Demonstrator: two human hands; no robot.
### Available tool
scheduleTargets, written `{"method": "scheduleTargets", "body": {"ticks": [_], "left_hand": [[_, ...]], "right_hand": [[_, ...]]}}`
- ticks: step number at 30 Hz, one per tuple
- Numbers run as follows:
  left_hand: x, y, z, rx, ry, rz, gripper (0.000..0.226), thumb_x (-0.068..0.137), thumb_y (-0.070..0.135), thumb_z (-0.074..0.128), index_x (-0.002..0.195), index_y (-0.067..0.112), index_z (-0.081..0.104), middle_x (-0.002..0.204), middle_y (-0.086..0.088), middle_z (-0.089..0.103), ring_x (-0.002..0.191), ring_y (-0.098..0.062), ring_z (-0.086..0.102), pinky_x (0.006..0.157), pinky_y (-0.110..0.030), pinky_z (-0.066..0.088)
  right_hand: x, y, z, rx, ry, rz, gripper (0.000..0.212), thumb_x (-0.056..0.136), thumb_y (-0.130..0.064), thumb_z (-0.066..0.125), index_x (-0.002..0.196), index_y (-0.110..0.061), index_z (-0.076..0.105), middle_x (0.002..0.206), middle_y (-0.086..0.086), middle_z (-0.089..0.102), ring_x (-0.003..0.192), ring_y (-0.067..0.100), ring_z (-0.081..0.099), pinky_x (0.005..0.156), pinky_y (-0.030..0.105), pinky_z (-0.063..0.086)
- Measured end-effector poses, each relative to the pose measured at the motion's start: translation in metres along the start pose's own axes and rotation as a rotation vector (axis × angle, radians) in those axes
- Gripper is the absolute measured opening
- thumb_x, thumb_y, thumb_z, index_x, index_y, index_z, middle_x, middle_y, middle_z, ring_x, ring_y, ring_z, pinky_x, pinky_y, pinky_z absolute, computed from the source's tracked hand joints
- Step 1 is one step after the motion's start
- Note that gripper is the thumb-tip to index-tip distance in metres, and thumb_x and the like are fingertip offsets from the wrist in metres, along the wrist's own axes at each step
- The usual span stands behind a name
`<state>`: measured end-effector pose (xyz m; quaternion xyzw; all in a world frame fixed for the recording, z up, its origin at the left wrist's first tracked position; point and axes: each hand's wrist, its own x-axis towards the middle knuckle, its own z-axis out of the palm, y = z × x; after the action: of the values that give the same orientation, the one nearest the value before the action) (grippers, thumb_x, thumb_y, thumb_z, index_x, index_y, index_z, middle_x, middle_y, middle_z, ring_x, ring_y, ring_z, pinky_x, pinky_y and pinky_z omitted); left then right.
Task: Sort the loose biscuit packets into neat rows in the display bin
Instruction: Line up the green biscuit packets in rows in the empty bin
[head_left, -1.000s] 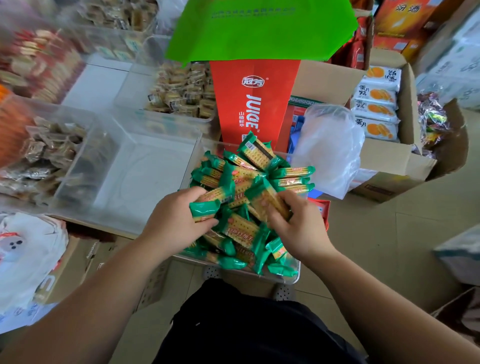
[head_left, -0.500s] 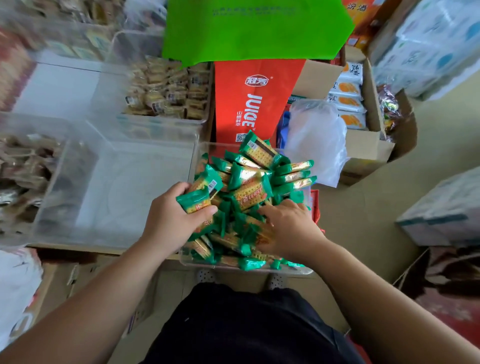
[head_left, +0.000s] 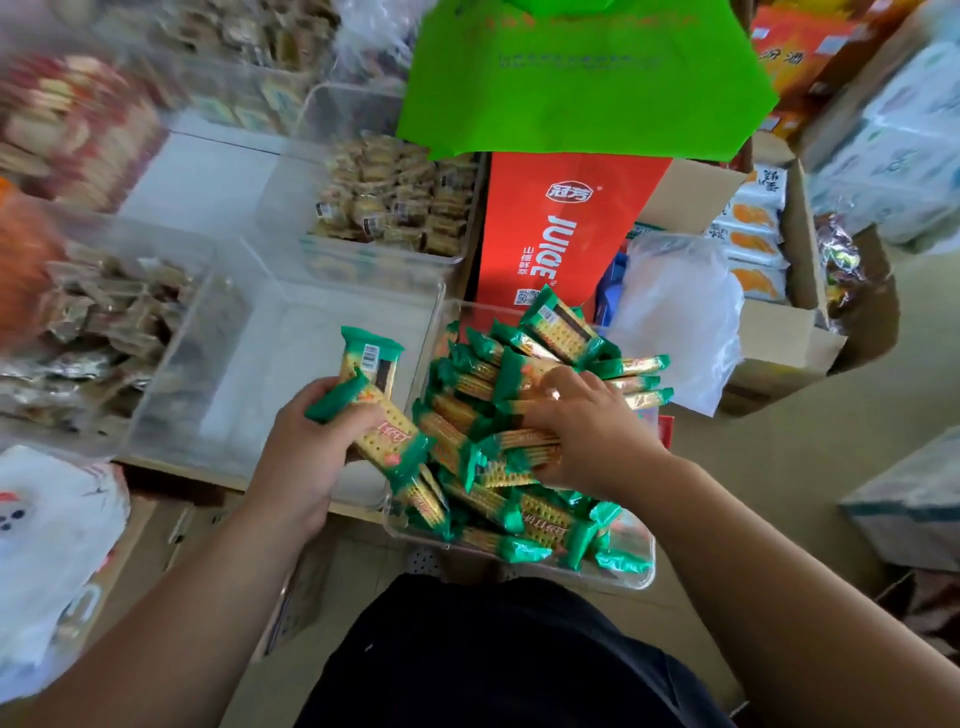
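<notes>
Head view, stocking of a shop display. Left hand (head_left: 306, 452) closed around 2 green-wrapped biscuit packets (head_left: 376, 410), lifted clear of the heap and held over the near edge of the empty clear bin (head_left: 291, 312); packets gripped by their lower halves, 1 upright with barcode showing, 1 slanting down to the right, probably so that both can be squared together before being laid flat. Right hand (head_left: 587, 436) buried palm-down in the loose heap of packets (head_left: 498, 452), fingers curled among them; whether anything is actually pinched cannot be told, the fingertips being hidden by wrappers.

Heap piled in a shallow clear tray (head_left: 631, 577) resting at the person's lap, just right of the empty bin; packets lying at all angles, several jutting over the far rim. No rows formed yet in the bin, so sorting judged barely begun.

Behind: a red juice carton (head_left: 566, 228), a bright green bag (head_left: 582, 78), and 1 further clear bin of brown-wrapped snacks (head_left: 400, 202). At right, an open cardboard box (head_left: 800, 332) with white packs. Left margin blurred; contents there not identifiable.
</notes>
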<state>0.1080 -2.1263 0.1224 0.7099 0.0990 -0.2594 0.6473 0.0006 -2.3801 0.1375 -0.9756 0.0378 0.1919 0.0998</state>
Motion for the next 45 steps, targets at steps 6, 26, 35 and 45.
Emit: {"method": "scheduleTargets", "body": {"ticks": [6,26,35,45], "left_hand": [[-0.02,-0.003,-0.021,0.072,0.183,0.058,0.022,0.087,0.026,0.079,0.103,0.017,0.067,0.094,-0.007,0.077,0.093,-0.029,0.074,0.086,-0.045,0.059],[0.135,-0.018,-0.1,1.553,-0.508,0.469,0.031,0.081,0.053,0.071,0.091,0.03,0.053,0.086,0.009,0.058,0.087,-0.021,0.06,0.067,-0.034,0.041],[0.174,-0.067,-0.085,1.391,-1.036,0.268,0.046,0.079,0.043,0.082,0.119,0.027,0.064,0.106,0.002,0.059,0.094,-0.02,0.06,0.086,-0.035,0.051],[0.192,-0.061,-0.11,1.392,-1.065,0.072,0.043,0.091,0.033,0.074,0.132,0.028,0.063,0.123,0.005,0.066,0.104,-0.017,0.063,0.096,-0.036,0.051]], "right_hand": [[0.002,0.011,0.004,-0.012,0.067,-0.099,0.061,0.073,-0.058,0.071,0.126,-0.038,0.051,0.119,-0.005,0.056,0.115,0.024,0.051,0.098,0.04,0.038],[0.02,-0.085,0.006,0.484,0.348,0.2,0.074,0.071,-0.062,0.073,0.134,-0.026,0.056,0.117,-0.011,0.057,0.097,0.013,0.06,0.081,0.033,0.054],[0.026,-0.123,0.011,0.371,0.347,0.473,0.074,0.072,-0.058,0.079,0.134,-0.023,0.058,0.116,-0.005,0.059,0.099,0.02,0.061,0.08,0.038,0.056],[0.111,-0.18,-0.016,0.387,0.282,0.216,0.074,0.076,-0.043,0.081,0.141,-0.024,0.052,0.128,-0.003,0.055,0.116,0.021,0.053,0.097,0.032,0.044]]}}
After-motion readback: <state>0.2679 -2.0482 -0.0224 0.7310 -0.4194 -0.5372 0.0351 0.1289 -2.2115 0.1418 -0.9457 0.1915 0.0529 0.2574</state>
